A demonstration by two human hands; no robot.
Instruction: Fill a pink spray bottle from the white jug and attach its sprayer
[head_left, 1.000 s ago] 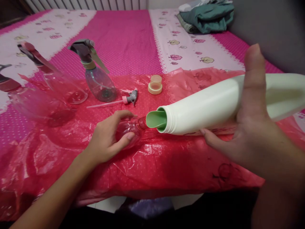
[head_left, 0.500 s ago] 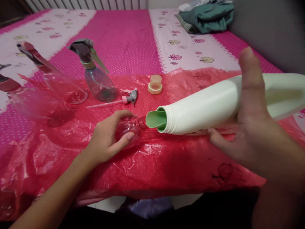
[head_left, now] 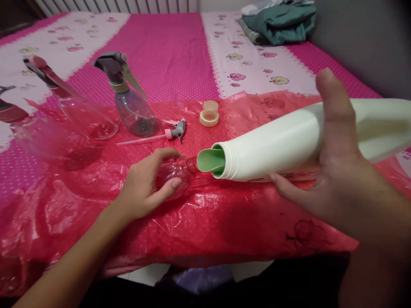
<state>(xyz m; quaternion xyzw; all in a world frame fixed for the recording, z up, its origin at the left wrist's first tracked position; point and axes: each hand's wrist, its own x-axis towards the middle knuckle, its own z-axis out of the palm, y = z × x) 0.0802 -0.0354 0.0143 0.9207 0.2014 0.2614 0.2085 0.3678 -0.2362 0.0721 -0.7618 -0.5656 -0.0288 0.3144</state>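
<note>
Left hand [head_left: 146, 184], centre frame: grasping small transparent plastic bottle [head_left: 170, 172]. Right hand [head_left: 345, 179], frame right: grasping large off-white plastic jug [head_left: 272, 145], curved green spout [head_left: 208, 160] at bottle's neck. Apparent step: pouring; calls for steady tilt.

From my remote place I cannot see the base of the clear bottle [head_left: 176, 173], because the left hand [head_left: 141, 184] covers it. Its mouth is behind the green spout [head_left: 207, 160], so whether they touch, I cannot tell. The right hand [head_left: 346, 179] hides part of the white bottle [head_left: 276, 141], whose far end is cut by the right edge. The print along its underside is too small for me to read. The leftmost spray bottle [head_left: 35, 141] has its trigger head cut by the left edge.
</note>
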